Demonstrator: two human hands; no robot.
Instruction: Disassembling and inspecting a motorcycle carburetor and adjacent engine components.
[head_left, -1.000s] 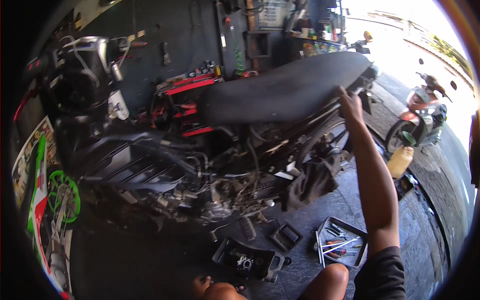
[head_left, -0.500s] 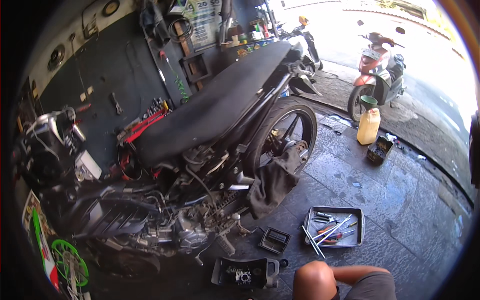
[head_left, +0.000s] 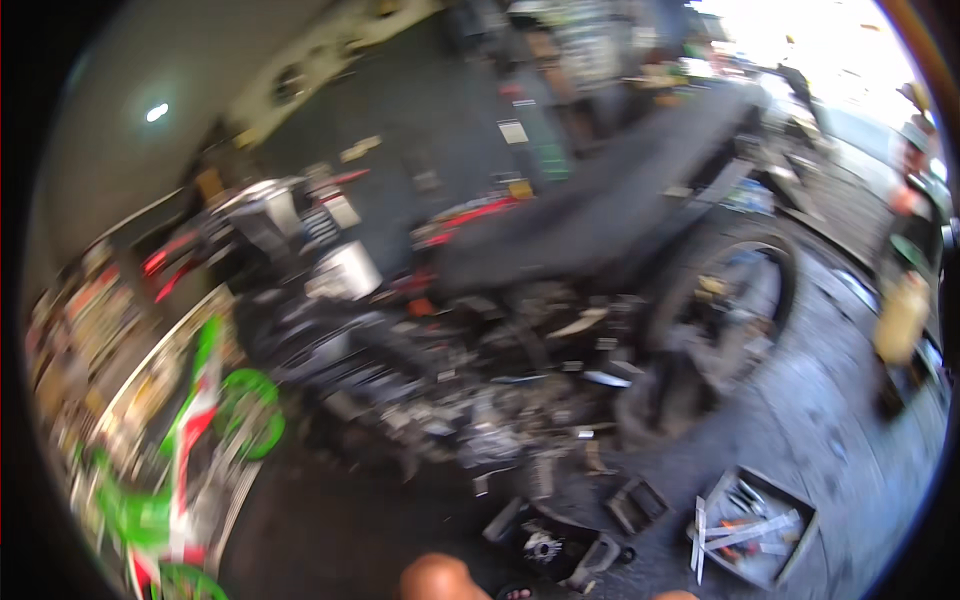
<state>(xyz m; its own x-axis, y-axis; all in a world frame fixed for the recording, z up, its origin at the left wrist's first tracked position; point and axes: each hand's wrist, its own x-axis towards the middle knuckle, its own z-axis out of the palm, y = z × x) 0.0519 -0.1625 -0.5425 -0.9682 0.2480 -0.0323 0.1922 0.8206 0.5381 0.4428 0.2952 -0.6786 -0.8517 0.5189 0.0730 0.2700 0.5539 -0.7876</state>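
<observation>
Neither of my hands is in view. My bent knee (head_left: 437, 578) shows at the lower edge, blurred. A motorcycle with a long black seat (head_left: 590, 210) stands across the middle, its engine (head_left: 495, 440) exposed. Over the rear wheel's lower part hangs a dark cloth (head_left: 655, 395). On the floor closest to me lies a black container (head_left: 600, 555) with a round, toothed-looking metal part (head_left: 542, 545) inside. Beside it is a small black tray (head_left: 640, 482). Farther right, a metal tray (head_left: 780, 490) carries several hand tools, smeared by motion.
A yellowish jerrycan (head_left: 902, 320) with a green funnel stands at the right. A green, white and red two-wheeler (head_left: 140, 515), partly cut off, is at the lower left. Behind the motorcycle rises a dark wall panel (head_left: 380, 190) with things hung on it.
My view has swung left, so the motorcycle and trays sit farther right and the picture is blurred. More of the green two-wheeler and the left-hand wall shows.
</observation>
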